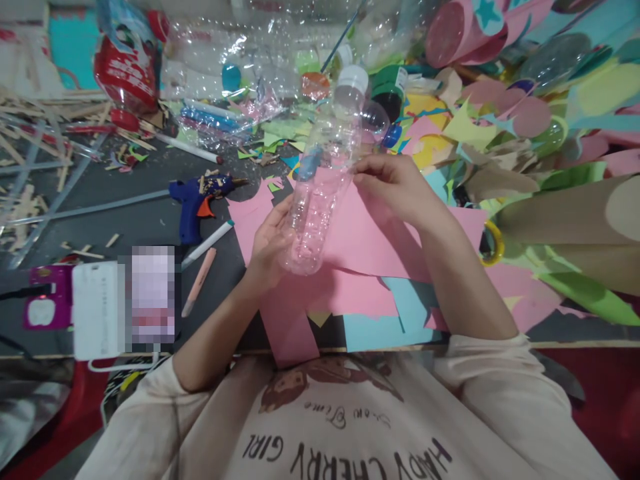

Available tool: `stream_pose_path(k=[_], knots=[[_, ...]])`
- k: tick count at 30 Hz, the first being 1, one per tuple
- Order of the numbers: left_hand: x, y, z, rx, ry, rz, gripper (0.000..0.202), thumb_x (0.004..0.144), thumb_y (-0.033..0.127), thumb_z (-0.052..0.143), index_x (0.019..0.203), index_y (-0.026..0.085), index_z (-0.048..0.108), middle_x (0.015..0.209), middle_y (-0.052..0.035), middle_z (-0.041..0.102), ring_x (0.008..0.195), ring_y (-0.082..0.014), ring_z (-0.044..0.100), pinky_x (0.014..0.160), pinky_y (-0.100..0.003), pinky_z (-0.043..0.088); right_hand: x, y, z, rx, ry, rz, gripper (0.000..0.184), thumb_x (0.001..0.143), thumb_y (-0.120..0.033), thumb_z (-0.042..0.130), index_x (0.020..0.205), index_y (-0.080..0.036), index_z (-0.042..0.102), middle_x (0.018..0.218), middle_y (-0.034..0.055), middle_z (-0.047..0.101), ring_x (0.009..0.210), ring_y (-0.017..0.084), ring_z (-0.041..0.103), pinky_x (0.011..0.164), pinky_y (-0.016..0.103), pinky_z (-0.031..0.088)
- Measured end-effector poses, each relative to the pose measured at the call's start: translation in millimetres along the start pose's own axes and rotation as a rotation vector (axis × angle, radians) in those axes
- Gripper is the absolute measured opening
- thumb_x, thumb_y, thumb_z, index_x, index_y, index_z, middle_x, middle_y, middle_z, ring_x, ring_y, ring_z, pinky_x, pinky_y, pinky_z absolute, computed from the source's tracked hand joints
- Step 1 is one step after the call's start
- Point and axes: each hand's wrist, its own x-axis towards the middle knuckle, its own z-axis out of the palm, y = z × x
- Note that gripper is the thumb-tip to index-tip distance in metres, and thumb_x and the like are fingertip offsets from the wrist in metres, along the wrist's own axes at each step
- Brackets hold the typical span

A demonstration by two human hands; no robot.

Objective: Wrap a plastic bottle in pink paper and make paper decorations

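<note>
A clear plastic bottle with a white cap leans away from me above the pink paper. My left hand is closed round its lower left side, the fingers partly behind the bottle. Up at the bottle's right side, my right hand has thumb and forefinger pinched together close to the wall; whether anything thin is between them I cannot make out. A blue patch shows on or through the bottle's left side. Light blue paper lies under the pink sheets near the table's front edge.
A blue glue gun lies left of the pink paper, markers below it. A phone and a white power bank sit front left. Paper scraps and a tape roll crowd the right; a red-labelled bottle stands back left.
</note>
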Motion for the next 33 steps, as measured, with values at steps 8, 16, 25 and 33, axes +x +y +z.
stream_pose_path(k=[8, 16, 25, 33], knots=[[4, -5, -5.5, -0.004, -0.054, 0.016, 0.058, 0.071, 0.045, 0.079, 0.123, 0.033, 0.058, 0.122, -0.0004, 0.065, 0.114, -0.0211, 0.063, 0.093, -0.033, 0.052, 0, -1, 6, 0.110, -0.022, -0.039, 0.010, 0.082, -0.017, 0.055, 0.080, -0.018, 0.065, 0.074, -0.0016, 0.059, 0.077, 0.014, 0.054, 0.075, 0.032, 0.046], [3, -12, -12.0, 0.146, -0.035, 0.038, 0.067, 0.072, 0.048, 0.077, 0.131, 0.032, 0.050, 0.127, -0.0046, 0.064, 0.122, -0.0271, 0.060, 0.102, -0.041, 0.049, -1, -1, 12, 0.002, 0.035, -0.018, 0.015, 0.082, -0.017, 0.054, 0.086, -0.019, 0.069, 0.085, 0.0015, 0.067, 0.084, 0.018, 0.060, 0.084, 0.038, 0.047], [6, -16, -16.6, 0.390, -0.171, 0.104, 0.080, 0.081, 0.058, 0.067, 0.149, 0.047, 0.028, 0.166, 0.0054, 0.019, 0.154, -0.0322, 0.010, 0.124, -0.051, 0.019, -6, -6, 20, -0.077, 0.034, -0.024, 0.019, 0.085, -0.016, 0.052, 0.091, -0.022, 0.069, 0.096, 0.0051, 0.072, 0.092, 0.021, 0.064, 0.089, 0.040, 0.048], [2, -20, -13.0, 0.513, -0.135, 0.110, 0.100, 0.069, 0.072, 0.070, 0.151, 0.042, 0.021, 0.165, -0.0036, 0.020, 0.150, -0.0408, 0.019, 0.117, -0.057, 0.032, -8, -8, 29, -0.032, 0.025, -0.031, 0.020, 0.085, -0.018, 0.049, 0.094, -0.021, 0.067, 0.097, 0.0055, 0.071, 0.091, 0.020, 0.063, 0.088, 0.039, 0.046]])
